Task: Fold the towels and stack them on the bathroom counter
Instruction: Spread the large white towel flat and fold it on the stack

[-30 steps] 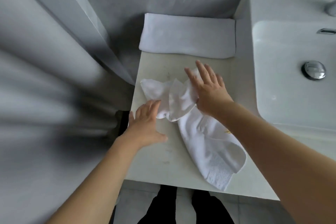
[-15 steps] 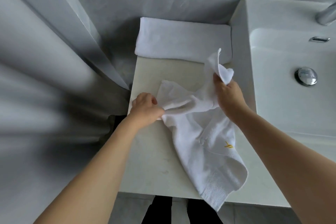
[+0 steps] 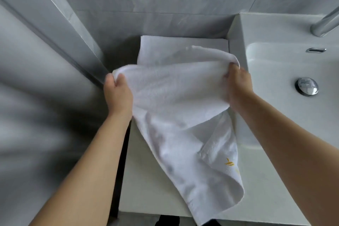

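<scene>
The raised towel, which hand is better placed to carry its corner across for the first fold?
Probably the right hand: it grips the raised towel at the higher corner, while the left hand holds the lower corner.

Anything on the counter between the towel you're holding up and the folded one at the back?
Nothing visible. Both hands, left and right, grip the towel above the folded towel; the raised towel hides the counter between them.
</scene>
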`<state>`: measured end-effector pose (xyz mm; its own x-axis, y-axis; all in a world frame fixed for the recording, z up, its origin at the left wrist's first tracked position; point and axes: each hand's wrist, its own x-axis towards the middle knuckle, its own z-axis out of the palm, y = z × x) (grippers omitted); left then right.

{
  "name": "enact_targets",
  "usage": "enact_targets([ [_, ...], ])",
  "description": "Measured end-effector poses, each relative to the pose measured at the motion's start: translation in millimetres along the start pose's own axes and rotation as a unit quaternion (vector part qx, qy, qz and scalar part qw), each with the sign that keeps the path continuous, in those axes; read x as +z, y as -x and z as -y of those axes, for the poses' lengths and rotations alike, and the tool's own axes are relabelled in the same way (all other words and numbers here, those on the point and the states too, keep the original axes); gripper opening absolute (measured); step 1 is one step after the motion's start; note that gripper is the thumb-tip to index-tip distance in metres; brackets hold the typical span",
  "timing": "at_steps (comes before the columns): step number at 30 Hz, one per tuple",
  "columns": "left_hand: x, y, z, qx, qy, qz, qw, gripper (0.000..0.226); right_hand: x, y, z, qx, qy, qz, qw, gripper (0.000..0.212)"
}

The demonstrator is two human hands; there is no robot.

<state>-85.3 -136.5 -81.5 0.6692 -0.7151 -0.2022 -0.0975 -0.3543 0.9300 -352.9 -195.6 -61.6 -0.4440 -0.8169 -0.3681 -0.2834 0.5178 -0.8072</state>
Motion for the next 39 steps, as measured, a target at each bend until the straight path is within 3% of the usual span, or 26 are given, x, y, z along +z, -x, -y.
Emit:
enact_targets([
  [3,19.2,-30.4,-37.1,0.137,-0.044,0.002,0.99,0.025,16.5,-25.9,17.4,0.033,-0.059,-0.056,0.996,0.032],
  [5,46.7,-50.5,-47.1,0.189,-0.068,-0.02,0.979,0.017,31.5,-45.3,22.0,0.016,-0.08,-0.118,0.99,0.025],
  [7,81.3,-76.5,-43.0,0.172,-0.128,-0.023,0.976,0.03,46.9,-64.3,19.8,-0.011,-0.066,-0.16,0.985,0.026],
  [9,114.3,-96.1,-23.8,0.113,-0.232,0.02,0.966,0.054,63.3,-77.1,11.6,-0.059,0.024,-0.158,0.985,0.06],
  [11,134.6,-96.0,13.5,0.11,-0.401,0.058,0.907,0.061,83.1,-86.8,-1.7,-0.118,0.13,-0.122,0.977,0.076],
  [13,138.4,-89.0,48.6,0.186,-0.484,0.028,0.855,0.053,97.4,-97.7,-17.1,-0.12,0.158,-0.082,0.977,0.073],
  [16,141.7,-95.0,71.1,0.232,-0.456,-0.026,0.859,0.043,103.5,-108.4,-24.4,-0.057,0.097,-0.054,0.992,0.043],
  [17,142.0,-97.6,72.6,0.24,-0.456,-0.032,0.856,0.042,104.3,-113.3,-19.3,-0.021,0.08,-0.044,0.996,0.04],
  [20,143.5,-97.8,70.3,0.253,-0.462,-0.033,0.849,0.041,93.6,-136.3,9.5,0.115,0.017,-0.014,0.993,0.057],
  [22,142.5,-95.9,67.7,0.237,-0.467,-0.02,0.852,0.044,81.9,-146.4,23.1,0.17,0.029,0.092,0.981,0.043],
  [24,142.4,-96.8,65.9,0.222,-0.47,-0.014,0.854,0.046,75.8,-153.6,30.7,0.115,0.08,0.12,0.983,0.033],
  [28,142.3,-98.0,64.6,0.224,-0.473,-0.007,0.852,0.048,72.8,-164.5,45.9,-0.049,0.12,-0.077,0.989,0.033],
  [30,141.5,-98.6,65.5,0.222,-0.47,0.0,0.854,0.049,79.9,-166.4,46.6,-0.058,0.127,-0.091,0.986,0.037],
  [32,141.1,-98.9,64.9,0.224,-0.465,-0.001,0.857,0.051,90.3,-156.4,38.2,-0.086,0.172,-0.103,0.976,0.054],
  [34,140.6,-98.8,64.9,0.231,-0.466,-0.005,0.854,0.05,101.6,-131.2,22.7,-0.195,0.282,-0.11,0.933,0.074],
  [36,141.0,-98.6,64.5,0.238,-0.467,-0.007,0.852,0.05,110.1,-104.7,-0.7,-0.321,0.375,-0.058,0.868,0.071],
  [39,142.3,-100.0,64.9,0.239,-0.471,-0.003,0.849,0.051,106.6,-79.4,-45.4,-0.355,0.459,0.039,0.813,0.06],
])
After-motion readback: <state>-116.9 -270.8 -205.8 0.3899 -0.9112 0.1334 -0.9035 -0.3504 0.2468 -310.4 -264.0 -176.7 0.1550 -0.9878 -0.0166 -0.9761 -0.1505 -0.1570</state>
